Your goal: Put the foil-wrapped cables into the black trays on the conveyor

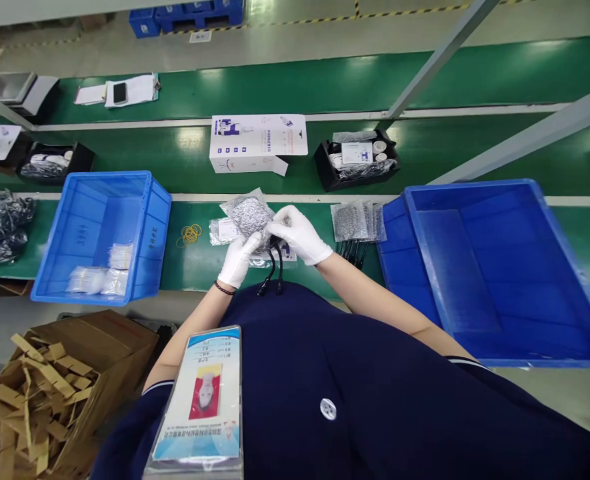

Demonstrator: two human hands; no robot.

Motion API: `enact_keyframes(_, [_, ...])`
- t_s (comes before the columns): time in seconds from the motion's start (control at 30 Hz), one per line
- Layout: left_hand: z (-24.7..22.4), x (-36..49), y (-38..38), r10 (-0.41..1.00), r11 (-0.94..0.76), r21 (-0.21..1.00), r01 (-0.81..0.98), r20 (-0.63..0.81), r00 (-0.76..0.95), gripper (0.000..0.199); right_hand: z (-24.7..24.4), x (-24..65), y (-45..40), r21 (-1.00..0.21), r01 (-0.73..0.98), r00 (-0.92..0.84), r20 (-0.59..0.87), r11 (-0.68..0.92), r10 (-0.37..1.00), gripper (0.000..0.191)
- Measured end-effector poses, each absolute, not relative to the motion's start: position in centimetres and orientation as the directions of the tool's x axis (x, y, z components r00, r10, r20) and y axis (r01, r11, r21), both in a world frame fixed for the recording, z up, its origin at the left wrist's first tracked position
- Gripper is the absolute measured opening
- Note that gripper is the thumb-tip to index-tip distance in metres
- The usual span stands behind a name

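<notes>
A clear bubble-wrap pouch [251,215] with something silvery inside is held between my two white-gloved hands. My left hand [239,259] grips its lower left edge, thumb on top. The fingers of my right hand [299,233] pinch its right edge. Two black cables [279,267] with connectors hang from below the pouch toward my body. Under and beside it lie flat plastic packets with printed cards [226,230]. Yellow rubber bands [191,234] lie to the left. Several similar wrapped pouches [351,222] with black cables rest to the right.
A blue bin [147,247] with small bagged items stands left, stacked blue bins [535,273] right. Beyond are a white printed box [257,137] and a black packed tray [327,175]. Slanted metal posts [439,60] cross the right side. A carton of cardboard scraps [119,340] sits lower left.
</notes>
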State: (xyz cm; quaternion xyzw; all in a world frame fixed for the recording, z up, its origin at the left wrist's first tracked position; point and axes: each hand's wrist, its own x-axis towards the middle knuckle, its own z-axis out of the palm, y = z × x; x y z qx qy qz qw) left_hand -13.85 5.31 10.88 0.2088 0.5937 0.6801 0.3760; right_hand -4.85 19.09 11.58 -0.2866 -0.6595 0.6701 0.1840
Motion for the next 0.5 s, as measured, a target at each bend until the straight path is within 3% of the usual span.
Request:
enact_keyframes(0.07, [10.6, -14.1, 5.3, 0.732, -0.100, 0.946, -0.307, -0.139, -0.667, 0.039, 11.4, -4.9, 18.9, -0.985, 0.078, -0.790, -0.153, -0.151, 0.594, 0.046])
enact_keyframes(0.13, [10.2, -14.3, 5.0, 0.701, -0.134, 0.945, -0.297, -0.122, -0.702, 0.042, 11.3, -5.0, 18.9, -0.984, 0.092, -0.819, -0.162, -0.153, 0.551, 0.048])
enact_keyframes(0.2, [9.8, -14.4, 4.7, 0.679, -0.093, 0.964, -0.249, -0.121, -0.725, 0.042, 11.4, -4.9, 19.1, -0.992, 0.113, -0.838, -0.125, -0.054, 0.531, 0.039])
enact_keyframes(0.37, [9.7, -14.1, 3.7, 0.597, 0.192, 0.966, -0.172, -0.254, -0.761, 0.038, 11.6, -4.3, 20.0, -0.954, 0.120, -0.761, 0.090, 0.275, 0.642, 0.042])
enact_keyframes(0.43, [10.3, -13.7, 3.7, 0.566, 0.186, 0.955, -0.229, -0.295, -0.770, 0.037, 11.7, -3.9, 19.6, -0.894, 0.144, -0.738, 0.189, 0.425, 0.648, 0.039])
enact_keyframes(0.5, [11.0, -13.2, 3.8, 0.612, 0.124, 0.935, -0.332, -0.336, -0.716, 0.037, 11.8, -3.7, 18.4, -0.818, 0.128, -0.795, 0.253, 0.561, 0.551, 0.035])
